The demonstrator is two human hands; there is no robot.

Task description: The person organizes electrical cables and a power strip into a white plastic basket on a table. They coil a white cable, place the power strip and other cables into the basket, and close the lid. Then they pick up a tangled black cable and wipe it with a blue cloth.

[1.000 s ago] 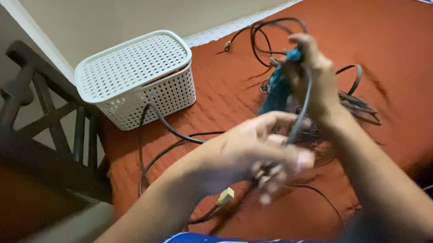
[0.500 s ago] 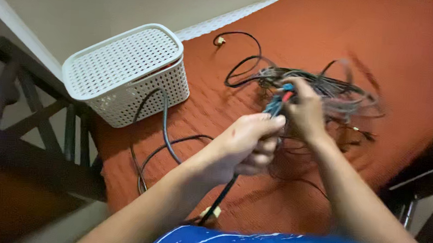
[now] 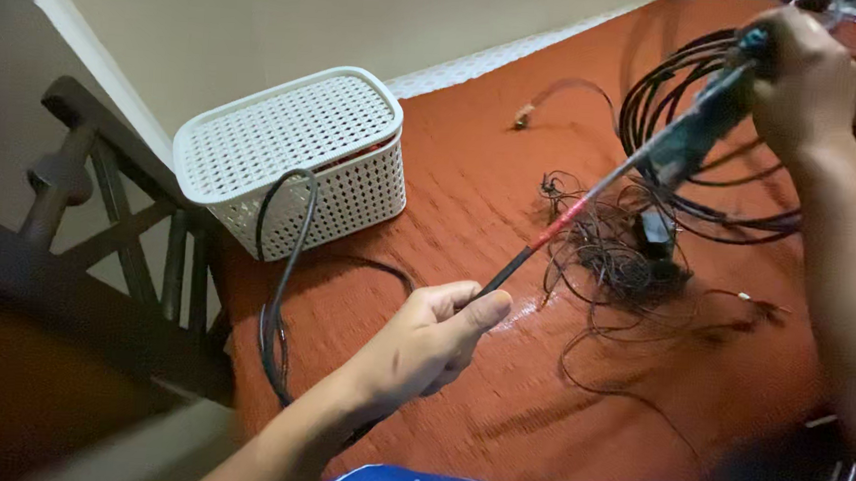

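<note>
Pulling a black-and-red cable [image 3: 558, 224] taut, the left hand [image 3: 432, 340] pinches its near end while the right hand [image 3: 804, 80], far right, clenches the coiled black loops [image 3: 688, 202].

There are no labels, signs or screens to see here. The only thing like a package is a white plastic box [image 3: 294, 158] with a lid on top. It has rounded corners and lots of little holes all over its sides and lid. It sits on the orange-red cloth [image 3: 472, 174], near the pale wall, to the left of the tangle of wires. Nothing is printed on it that shows.
</note>
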